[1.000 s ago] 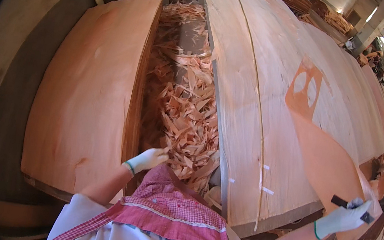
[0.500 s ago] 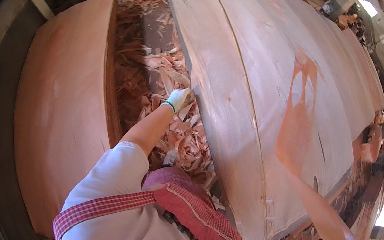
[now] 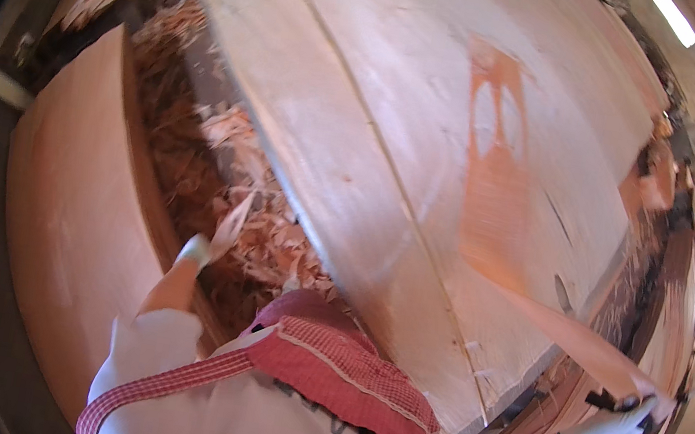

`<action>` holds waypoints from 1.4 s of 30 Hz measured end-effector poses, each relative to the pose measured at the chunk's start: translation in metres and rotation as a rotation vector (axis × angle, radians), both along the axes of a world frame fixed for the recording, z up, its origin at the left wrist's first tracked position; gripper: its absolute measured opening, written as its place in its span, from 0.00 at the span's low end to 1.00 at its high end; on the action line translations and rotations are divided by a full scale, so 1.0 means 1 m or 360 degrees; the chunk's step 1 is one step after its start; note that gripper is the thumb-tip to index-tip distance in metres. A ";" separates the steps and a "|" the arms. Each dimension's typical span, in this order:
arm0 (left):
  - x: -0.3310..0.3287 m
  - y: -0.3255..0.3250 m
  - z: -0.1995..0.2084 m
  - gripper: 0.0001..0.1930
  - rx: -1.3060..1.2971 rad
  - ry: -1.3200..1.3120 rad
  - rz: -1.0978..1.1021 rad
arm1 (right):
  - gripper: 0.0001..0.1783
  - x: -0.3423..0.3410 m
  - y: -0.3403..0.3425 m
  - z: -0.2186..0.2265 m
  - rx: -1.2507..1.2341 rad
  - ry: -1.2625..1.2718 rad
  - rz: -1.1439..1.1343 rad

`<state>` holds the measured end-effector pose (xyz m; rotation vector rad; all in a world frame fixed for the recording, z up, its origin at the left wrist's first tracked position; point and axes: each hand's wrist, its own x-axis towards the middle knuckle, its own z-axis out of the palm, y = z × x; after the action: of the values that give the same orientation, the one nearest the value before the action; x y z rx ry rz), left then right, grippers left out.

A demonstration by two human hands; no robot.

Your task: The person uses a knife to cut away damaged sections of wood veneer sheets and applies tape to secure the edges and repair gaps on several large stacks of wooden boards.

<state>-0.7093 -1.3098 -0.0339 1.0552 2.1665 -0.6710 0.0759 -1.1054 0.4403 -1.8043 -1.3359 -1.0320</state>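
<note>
My left hand (image 3: 196, 250), in a white glove, is closed on a thin scrap of wood veneer (image 3: 232, 222). It is over the gap between the two veneer piles. At the far right my right hand (image 3: 614, 428), also gloved, grips a dark-handled tool (image 3: 607, 400) whose working end I cannot make out. A long reddish veneer strip (image 3: 560, 324) runs to that same hand, its end pinched there. The strip stretches back over a wide pale veneer sheet (image 3: 315, 131), and two oval holes show in its far part.
On the left is a thick stack of reddish veneer (image 3: 72, 167). Veneer scraps (image 3: 271, 246) fill the gap beside it. A narrow cord-like line (image 3: 390, 170) crosses the pale sheet lengthwise. A pale post end (image 3: 7, 87) juts out at the far left.
My left hand has moved from the pale sheet's edge down and left, and a veneer scrap now shows in it. My right hand has risen slightly, still with the tool and strip. The view has shifted.
</note>
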 end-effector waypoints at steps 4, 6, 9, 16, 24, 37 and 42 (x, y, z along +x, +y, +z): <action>0.035 -0.008 0.065 0.19 0.0119 0.0342 0.0176 | 0.22 0.005 0.013 0.016 0.0223 -0.0146 0.0237; 0.054 0.041 0.109 0.14 0.0872 0.0499 -0.0064 | 0.24 0.033 0.030 0.023 0.0166 0.0018 0.0369; 0.141 0.170 0.190 0.17 0.1680 -0.0452 0.0239 | 0.19 0.047 0.043 0.029 0.0296 0.0577 0.0645; 0.378 0.407 0.238 0.37 -0.0106 -0.2627 0.1540 | 0.16 0.019 0.029 0.072 0.0551 0.0829 0.0834; 0.490 0.611 0.191 0.21 0.1541 -0.1699 -0.0704 | 0.07 0.067 -0.008 0.110 0.0754 0.0949 0.0596; 0.275 0.799 0.527 0.16 0.2522 -0.2267 -0.0406 | 0.08 0.125 0.216 0.030 0.0667 0.2786 0.1433; 0.326 0.718 0.513 0.13 0.2804 -0.2469 -0.0448 | 0.07 0.220 0.238 -0.022 0.0265 0.3170 0.1525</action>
<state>-0.3829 -0.5917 0.4794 1.6180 0.6642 1.7896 0.2956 -0.8669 0.4181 -0.8834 -0.4434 1.0282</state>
